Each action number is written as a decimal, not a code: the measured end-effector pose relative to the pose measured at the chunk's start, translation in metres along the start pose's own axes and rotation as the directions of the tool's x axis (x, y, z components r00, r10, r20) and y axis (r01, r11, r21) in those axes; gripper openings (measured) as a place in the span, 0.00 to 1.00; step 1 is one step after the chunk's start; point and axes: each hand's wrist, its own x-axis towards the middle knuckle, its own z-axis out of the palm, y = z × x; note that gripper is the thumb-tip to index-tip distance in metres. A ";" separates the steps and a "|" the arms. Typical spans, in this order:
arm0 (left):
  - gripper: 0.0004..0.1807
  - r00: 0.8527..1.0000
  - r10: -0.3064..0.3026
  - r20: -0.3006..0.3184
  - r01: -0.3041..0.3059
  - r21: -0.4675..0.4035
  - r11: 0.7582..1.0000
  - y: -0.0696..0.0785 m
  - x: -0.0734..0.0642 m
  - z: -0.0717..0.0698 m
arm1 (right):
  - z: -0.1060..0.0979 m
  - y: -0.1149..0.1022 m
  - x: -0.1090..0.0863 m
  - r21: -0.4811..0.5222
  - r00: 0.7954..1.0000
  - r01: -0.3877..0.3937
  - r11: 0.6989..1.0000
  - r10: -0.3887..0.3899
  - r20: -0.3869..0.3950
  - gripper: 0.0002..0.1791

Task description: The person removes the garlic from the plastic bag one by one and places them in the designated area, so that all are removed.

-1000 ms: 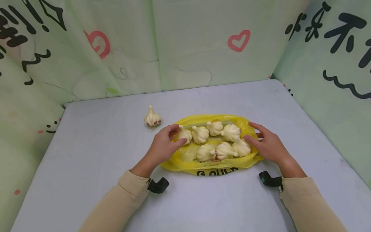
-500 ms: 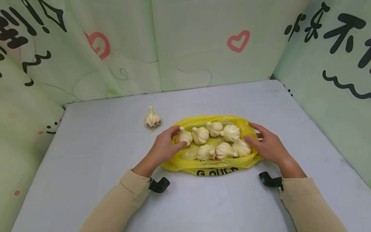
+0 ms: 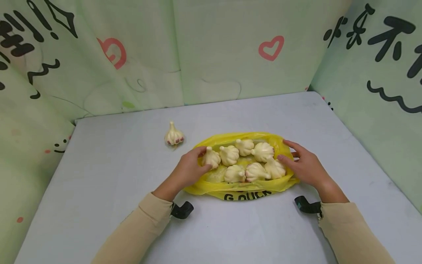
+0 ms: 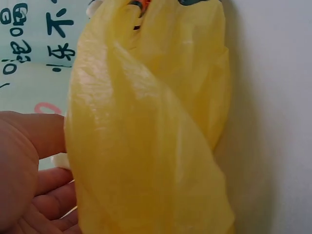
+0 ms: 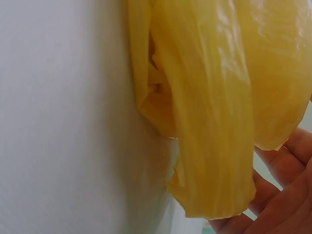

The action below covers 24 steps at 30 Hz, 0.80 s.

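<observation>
Nearest me, at 7 and 5 o'clock, black wrist fittings (image 3: 182,211) project from my beige sleeves (image 3: 132,231). Near the centre, the yellow bag (image 3: 211,188) lies on the table (image 3: 99,190), mouth upward, dark lettering along its 6 o'clock side. It contains seven garlic bulbs (image 3: 229,155). My left hand (image 3: 189,167) is at the bag's 9 o'clock end, thumb and fingers pinching the end bulb (image 3: 211,159). Compared with one second ago, this hand and that bulb are displaced slightly toward 5 o'clock. My right hand (image 3: 306,165), at the 3 o'clock end, keeps its position: fingers apart and relaxed, thumb and forefinger touching the bag. Farther off, the loose bulb (image 3: 174,136) stands upright at the bag's 10 o'clock, apart from it, unmoved. Beyond, at 12 o'clock, hangs a pale green curtain (image 3: 214,47).
</observation>
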 end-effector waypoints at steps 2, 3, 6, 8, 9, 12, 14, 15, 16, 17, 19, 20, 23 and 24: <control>0.33 1.000 0.017 -0.002 -0.017 0.007 1.000 -0.001 0.001 0.002 | 0.000 0.001 0.000 0.002 1.000 0.001 1.000 -0.001 -0.001 0.42; 0.33 1.000 0.025 -0.003 -0.025 0.009 1.000 -0.002 0.001 0.003 | 0.000 0.001 0.000 0.003 1.000 0.001 1.000 -0.001 -0.001 0.42; 0.33 0.999 0.040 -0.004 -0.040 0.011 0.999 -0.002 0.002 0.005 | 0.000 0.001 0.000 0.004 1.000 0.002 1.000 -0.002 -0.002 0.42; 0.34 0.999 0.046 -0.005 -0.046 0.011 0.999 -0.003 0.003 0.006 | 0.000 0.001 0.000 0.004 1.000 0.004 1.000 -0.004 -0.004 0.42; 0.34 0.999 0.047 -0.006 -0.047 0.012 0.999 -0.003 0.003 0.007 | 0.000 0.001 -0.001 0.005 1.000 0.006 1.000 -0.006 -0.005 0.42; 0.34 0.999 0.048 -0.010 -0.048 0.015 0.999 -0.003 0.004 0.008 | 0.000 0.001 -0.001 0.004 1.000 0.012 1.000 -0.012 -0.008 0.42; 0.35 0.999 0.052 -0.014 -0.051 0.018 0.999 -0.003 0.004 0.009 | 0.000 0.001 -0.001 0.002 1.000 0.014 1.000 -0.014 -0.010 0.41; 0.35 0.999 0.052 -0.016 -0.052 0.020 0.998 -0.003 0.005 0.009 | 0.000 0.001 -0.001 0.001 1.000 0.015 1.000 -0.015 -0.010 0.41; 0.36 0.999 0.052 -0.016 -0.051 0.023 0.998 -0.003 0.005 0.010 | 0.000 0.001 -0.001 0.001 1.000 0.015 1.000 -0.015 -0.010 0.41; 0.36 0.999 0.051 -0.016 -0.051 0.026 0.998 -0.004 0.006 0.010 | 0.001 0.001 -0.001 0.001 1.000 0.015 1.000 -0.015 -0.009 0.41; 0.37 0.999 0.046 -0.015 -0.046 0.027 0.999 -0.004 0.006 0.010 | 0.001 0.001 -0.001 0.003 1.000 0.016 1.000 -0.016 -0.009 0.41; 0.37 0.999 0.042 -0.015 -0.042 0.027 0.999 -0.004 0.007 0.010 | 0.001 0.001 -0.001 0.004 1.000 0.017 1.000 -0.017 -0.009 0.41; 0.37 0.999 0.032 -0.011 -0.031 0.028 0.999 -0.004 0.008 0.010 | 0.001 0.001 -0.001 0.003 1.000 0.018 1.000 -0.018 -0.008 0.41; 0.37 1.000 0.029 -0.010 -0.029 0.029 0.999 -0.004 0.008 0.010 | 0.001 0.001 -0.001 0.002 1.000 0.019 1.000 -0.019 -0.008 0.41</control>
